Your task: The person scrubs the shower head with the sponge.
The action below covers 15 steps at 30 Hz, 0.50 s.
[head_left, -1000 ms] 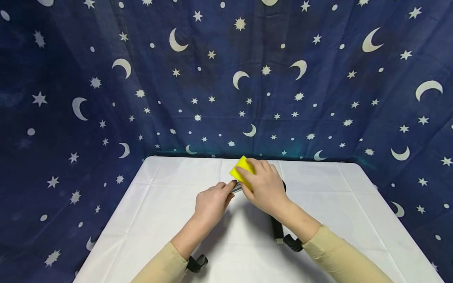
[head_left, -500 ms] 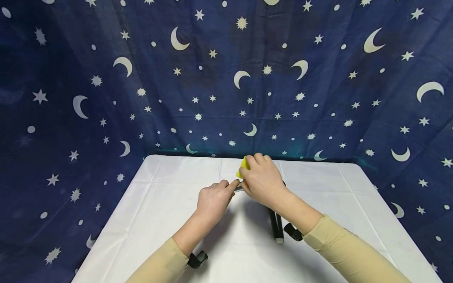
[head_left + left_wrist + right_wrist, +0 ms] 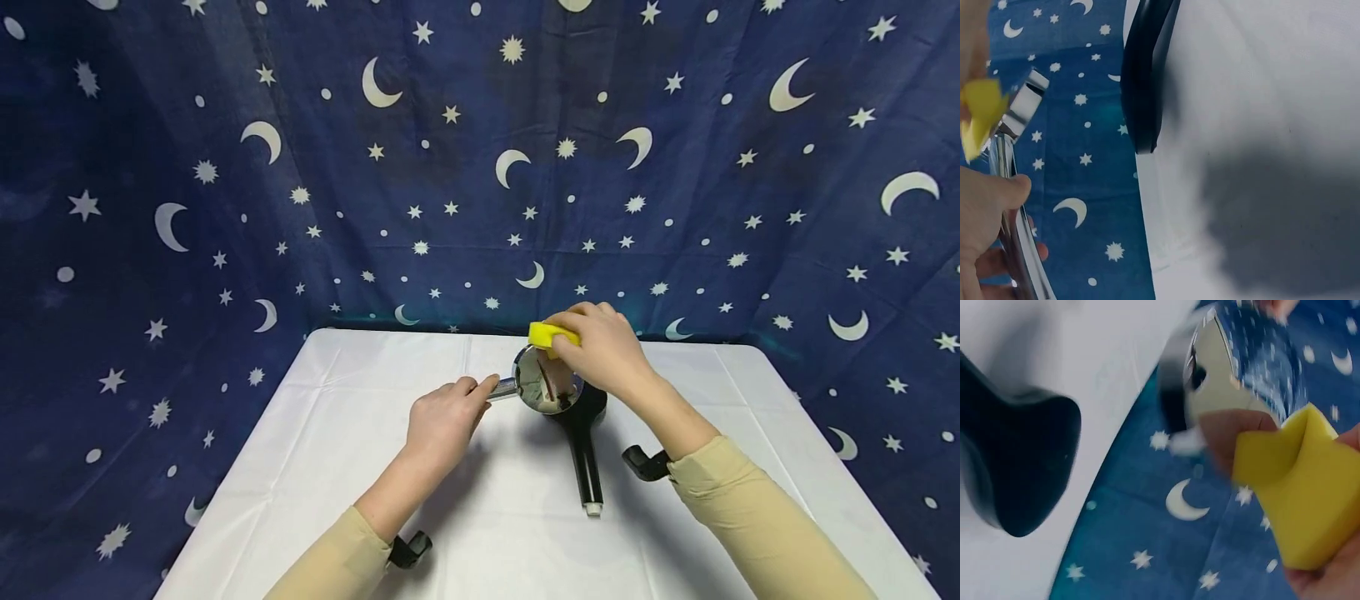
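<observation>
My left hand (image 3: 448, 417) grips the handle of a chrome hand-held shower head (image 3: 542, 392), thumb along the top. Its round, mirror-like side faces up toward the head camera, held above the table. In my right hand (image 3: 609, 346) a yellow sponge (image 3: 553, 335) is pinched at the far upper rim of the shower head. The right wrist view shows the sponge (image 3: 1310, 494) bent between the fingers, its reflection on the chrome. From the left wrist, the shower head's handle (image 3: 1025, 256) runs through the left hand (image 3: 985, 212); the sponge there is blurred.
A black shower head (image 3: 583, 446) lies on the white-covered table (image 3: 360, 467) below and right of the chrome one, its pale connector end toward me. Black wrist-camera mounts hang under both forearms. A dark blue curtain (image 3: 450, 183) with moons and stars stands behind the table.
My right hand has moved up and to the right with the sponge, uncovering the chrome shower head's round face and more of the black one. My left hand has shifted only slightly.
</observation>
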Tool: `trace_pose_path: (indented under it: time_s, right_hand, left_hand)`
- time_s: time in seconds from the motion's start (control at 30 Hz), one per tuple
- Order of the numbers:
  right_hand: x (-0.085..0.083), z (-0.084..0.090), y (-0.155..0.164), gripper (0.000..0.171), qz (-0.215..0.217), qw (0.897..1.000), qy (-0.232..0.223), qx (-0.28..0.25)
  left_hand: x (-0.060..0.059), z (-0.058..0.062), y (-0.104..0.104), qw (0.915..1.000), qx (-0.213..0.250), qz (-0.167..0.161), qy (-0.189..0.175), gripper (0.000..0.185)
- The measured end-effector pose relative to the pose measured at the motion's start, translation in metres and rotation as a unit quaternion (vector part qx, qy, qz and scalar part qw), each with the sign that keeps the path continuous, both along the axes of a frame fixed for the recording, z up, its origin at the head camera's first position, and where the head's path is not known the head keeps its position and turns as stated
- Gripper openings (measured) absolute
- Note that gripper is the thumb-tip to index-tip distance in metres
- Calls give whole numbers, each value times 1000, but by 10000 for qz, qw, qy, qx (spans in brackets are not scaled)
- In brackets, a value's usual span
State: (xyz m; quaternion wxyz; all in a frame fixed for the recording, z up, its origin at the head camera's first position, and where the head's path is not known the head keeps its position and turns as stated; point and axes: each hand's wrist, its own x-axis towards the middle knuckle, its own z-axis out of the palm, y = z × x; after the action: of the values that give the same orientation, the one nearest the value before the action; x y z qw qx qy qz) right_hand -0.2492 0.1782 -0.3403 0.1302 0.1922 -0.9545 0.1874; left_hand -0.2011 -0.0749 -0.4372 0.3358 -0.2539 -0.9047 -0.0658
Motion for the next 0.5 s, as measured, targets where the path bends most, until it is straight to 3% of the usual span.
trace_pose_path:
  time_s: [0.07, 0.17, 0.23, 0.3, 0.4, 0.43, 0.5]
  right_hand:
    - [-3, 0, 11, 38, -81, 9958, -685, -595]
    - [-3, -5, 24, 42, -101, 9789, -1372, -1511]
    - [-1, -10, 28, 44, -86, 9653, -1576, -2082]
    - [3, -14, 28, 47, -107, 9540, -1567, -2553]
    - [8, -19, 23, 48, -122, 9450, -1202, -3040]
    - [10, -22, 20, 48, -91, 9429, -1027, -3166]
    - [15, -25, 13, 47, -67, 9410, -624, -3325]
  left_hand:
    - [0, -2, -3, 9998, 168, -31, -116, 45]
    - [0, -4, -6, 9975, 523, -139, -452, 44]
    - [1, -5, -6, 9930, 812, -188, -840, 44]
    - [1, -6, -5, 9833, 1201, -199, -1351, 44]
    - [2, -7, -1, 9574, 1889, -231, -2173, 44]
    - [2, -7, 0, 9454, 2147, -284, -2434, 39]
    - [3, -6, 4, 9118, 2762, -467, -3001, 28]
